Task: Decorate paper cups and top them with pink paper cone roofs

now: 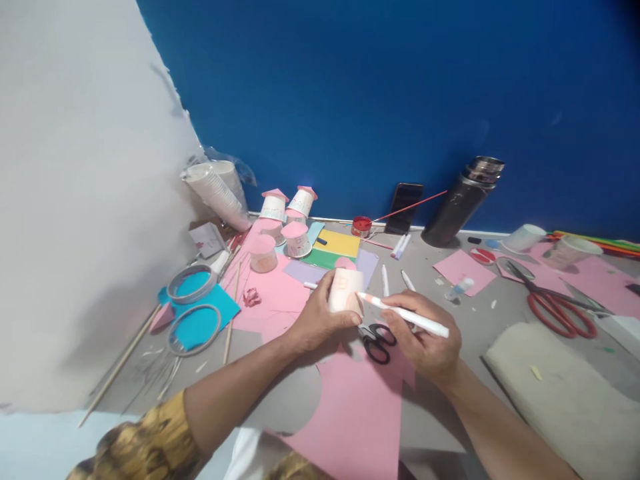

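The left hand (320, 313) has its grip closed around a pale paper cup (345, 292), above the pink paper (363, 417); the right hand (427, 333) pinches a white marker (415, 320) between thumb and fingers, tip at the cup's side.

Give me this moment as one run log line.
left hand: holding cup | right hand: holding marker, tip at cup | black scissors: on table between hands

Two grey rings (219, 327), one phone (403, 208) and one black-handled pair of scissors (379, 343) are resting left of one black flask (457, 207); one red-handled pair (560, 313) is lying right.
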{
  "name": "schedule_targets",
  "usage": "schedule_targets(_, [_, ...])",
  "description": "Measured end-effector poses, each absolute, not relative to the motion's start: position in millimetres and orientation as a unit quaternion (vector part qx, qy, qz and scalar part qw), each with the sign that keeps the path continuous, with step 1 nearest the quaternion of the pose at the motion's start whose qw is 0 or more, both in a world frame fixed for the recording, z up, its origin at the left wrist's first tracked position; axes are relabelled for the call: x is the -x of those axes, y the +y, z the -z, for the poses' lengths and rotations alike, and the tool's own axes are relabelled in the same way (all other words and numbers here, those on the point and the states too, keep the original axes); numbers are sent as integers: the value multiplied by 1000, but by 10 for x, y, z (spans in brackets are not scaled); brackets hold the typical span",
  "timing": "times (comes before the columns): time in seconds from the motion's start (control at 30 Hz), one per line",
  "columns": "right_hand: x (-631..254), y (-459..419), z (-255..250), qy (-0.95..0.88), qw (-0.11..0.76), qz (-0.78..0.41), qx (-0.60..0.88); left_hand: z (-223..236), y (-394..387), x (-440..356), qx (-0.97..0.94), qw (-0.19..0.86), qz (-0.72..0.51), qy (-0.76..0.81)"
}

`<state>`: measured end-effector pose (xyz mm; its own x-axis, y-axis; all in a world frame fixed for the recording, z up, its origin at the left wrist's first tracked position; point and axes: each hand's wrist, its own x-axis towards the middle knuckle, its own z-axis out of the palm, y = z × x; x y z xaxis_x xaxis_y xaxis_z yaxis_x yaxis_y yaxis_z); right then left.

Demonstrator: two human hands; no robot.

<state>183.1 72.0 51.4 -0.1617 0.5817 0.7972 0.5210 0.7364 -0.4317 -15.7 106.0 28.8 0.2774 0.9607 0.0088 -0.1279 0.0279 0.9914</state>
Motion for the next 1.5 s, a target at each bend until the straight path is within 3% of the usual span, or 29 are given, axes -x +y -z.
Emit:
schedule_targets(0.87, [-1832, 701, -559, -793, 503, -68, 338, -249, 1073, 149, -550, 568, -450, 415])
schedule_targets(1.5, [-1845, 697, -541, -759, 528, -39, 380, -236, 1074, 162, -551, 565, -461, 406])
